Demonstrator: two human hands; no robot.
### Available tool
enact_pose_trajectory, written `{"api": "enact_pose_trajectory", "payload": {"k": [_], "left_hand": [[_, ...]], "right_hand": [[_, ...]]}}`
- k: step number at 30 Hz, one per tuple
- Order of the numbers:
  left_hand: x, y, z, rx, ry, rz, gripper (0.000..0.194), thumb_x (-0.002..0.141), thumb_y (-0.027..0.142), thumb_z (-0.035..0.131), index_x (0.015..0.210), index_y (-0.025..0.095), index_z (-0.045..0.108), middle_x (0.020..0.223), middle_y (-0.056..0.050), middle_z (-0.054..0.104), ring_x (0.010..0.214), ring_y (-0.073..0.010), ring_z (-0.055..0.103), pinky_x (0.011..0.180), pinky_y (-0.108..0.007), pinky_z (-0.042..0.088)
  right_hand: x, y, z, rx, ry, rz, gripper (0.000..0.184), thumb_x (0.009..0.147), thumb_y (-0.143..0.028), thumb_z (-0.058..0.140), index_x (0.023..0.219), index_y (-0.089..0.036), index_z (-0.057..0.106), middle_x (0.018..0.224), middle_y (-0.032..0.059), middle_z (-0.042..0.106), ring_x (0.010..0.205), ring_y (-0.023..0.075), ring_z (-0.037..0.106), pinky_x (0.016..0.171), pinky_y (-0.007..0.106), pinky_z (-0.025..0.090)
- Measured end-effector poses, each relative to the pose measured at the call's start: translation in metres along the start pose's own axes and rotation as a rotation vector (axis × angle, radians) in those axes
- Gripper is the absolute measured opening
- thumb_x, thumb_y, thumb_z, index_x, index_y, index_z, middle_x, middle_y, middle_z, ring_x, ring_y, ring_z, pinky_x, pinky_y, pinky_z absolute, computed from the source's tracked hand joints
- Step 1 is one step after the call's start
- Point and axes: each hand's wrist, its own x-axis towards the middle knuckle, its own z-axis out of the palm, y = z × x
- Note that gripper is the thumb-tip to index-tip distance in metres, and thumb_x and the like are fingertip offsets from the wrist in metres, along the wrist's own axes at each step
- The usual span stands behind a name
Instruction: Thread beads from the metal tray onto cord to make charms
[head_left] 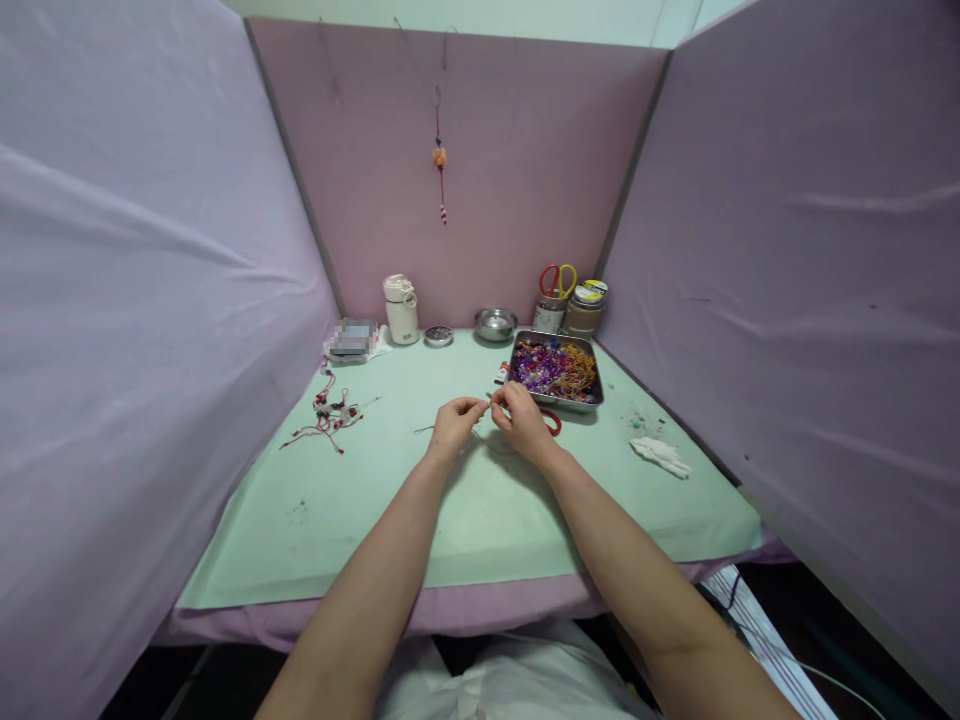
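Note:
Over the middle of the green tabletop, my left hand and my right hand meet, fingertips almost touching. Both are closed in a pinch on a thin pale cord, which loops down below them. One dark end sticks out to the left of my left hand. What else sits between the fingertips is too small to make out. Beside my right hand shows the red handle of a pair of scissors, the rest covered by the hand. Just beyond it stands a metal tray of purple, red and gold beads and strings.
Finished-looking red beaded strings lie at left. Along the back stand a white bottle, a round tin, a steel bowl and jars. A crumpled white cloth lies right. A beaded pendant hangs behind.

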Motion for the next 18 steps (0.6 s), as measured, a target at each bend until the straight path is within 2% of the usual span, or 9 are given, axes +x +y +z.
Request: {"api": "enact_pose_trajectory", "payload": {"k": [6, 11, 15, 18], "left_hand": [[0.003, -0.002, -0.001, -0.001, 0.001, 0.004, 0.028, 0.063, 0.043, 0.069, 0.071, 0.016, 0.067, 0.067, -0.002, 0.061, 0.065, -0.0133, 0.05, 0.067, -0.027, 0.04], [0.004, -0.003, -0.001, 0.0, 0.032, 0.003, 0.028, 0.065, 0.042, 0.068, 0.074, 0.015, 0.067, 0.069, -0.003, 0.061, 0.065, -0.013, 0.051, 0.066, -0.026, 0.041], [0.004, -0.004, -0.002, -0.001, 0.025, 0.025, 0.029, 0.066, 0.042, 0.067, 0.075, 0.015, 0.066, 0.069, -0.002, 0.06, 0.066, -0.0131, 0.05, 0.066, -0.026, 0.04], [0.003, -0.003, -0.001, -0.012, 0.013, 0.037, 0.028, 0.066, 0.041, 0.067, 0.074, 0.015, 0.066, 0.069, -0.002, 0.061, 0.066, -0.0132, 0.051, 0.067, -0.027, 0.04]], "right_hand": [[0.0, 0.007, 0.003, 0.091, 0.099, 0.119, 0.009, 0.085, -0.02, 0.047, 0.076, -0.021, 0.049, 0.079, 0.0028, 0.051, 0.075, 0.0173, 0.048, 0.068, 0.031, 0.039], [0.001, 0.006, 0.001, 0.182, 0.116, 0.209, 0.009, 0.085, -0.024, 0.047, 0.081, -0.02, 0.055, 0.082, 0.0037, 0.054, 0.075, 0.0165, 0.051, 0.065, 0.029, 0.041], [0.002, 0.0, -0.002, 0.249, 0.082, 0.184, 0.021, 0.087, -0.028, 0.047, 0.103, -0.019, 0.058, 0.098, 0.0066, 0.056, 0.081, 0.017, 0.054, 0.066, 0.029, 0.043], [0.001, -0.003, -0.003, 0.223, 0.042, 0.138, 0.015, 0.086, -0.029, 0.052, 0.093, -0.02, 0.061, 0.089, 0.0052, 0.059, 0.08, 0.0176, 0.053, 0.069, 0.03, 0.042]]}}
